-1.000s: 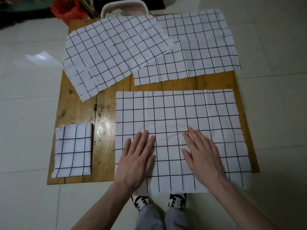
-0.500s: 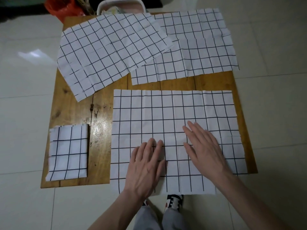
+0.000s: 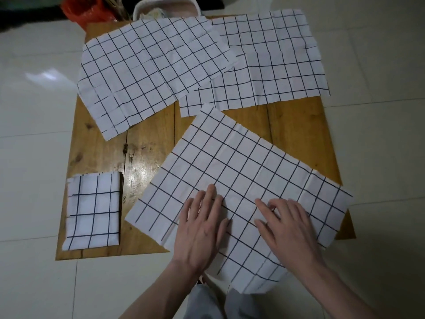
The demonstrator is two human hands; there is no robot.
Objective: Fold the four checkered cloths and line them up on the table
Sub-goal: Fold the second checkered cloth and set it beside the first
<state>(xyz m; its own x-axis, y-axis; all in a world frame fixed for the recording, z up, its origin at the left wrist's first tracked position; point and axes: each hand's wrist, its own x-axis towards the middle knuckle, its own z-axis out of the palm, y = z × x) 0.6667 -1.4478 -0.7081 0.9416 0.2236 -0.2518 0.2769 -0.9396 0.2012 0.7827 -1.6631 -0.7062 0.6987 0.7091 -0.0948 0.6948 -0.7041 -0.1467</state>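
Observation:
A white cloth with a dark grid (image 3: 241, 171) lies spread and skewed on the near half of the wooden table (image 3: 147, 157), its near corner hanging over the front edge. My left hand (image 3: 202, 226) presses flat on it. My right hand (image 3: 287, 224) rests on it too, its fingers bent at the tips against the fabric. A folded checkered cloth (image 3: 93, 210) sits at the table's front left corner. Two more unfolded checkered cloths lie at the back: one at the back left (image 3: 151, 67), overlapping one at the back right (image 3: 276, 65).
Beyond the table's far edge stand a white plastic basket (image 3: 165, 5) and an orange bag (image 3: 85, 10). Pale floor tiles surround the table. My grey trousers (image 3: 207, 302) show below the front edge.
The near cloth has turned clockwise under my hands, from square with the table to skewed. Both hands have slid toward me and my right fingers have bent.

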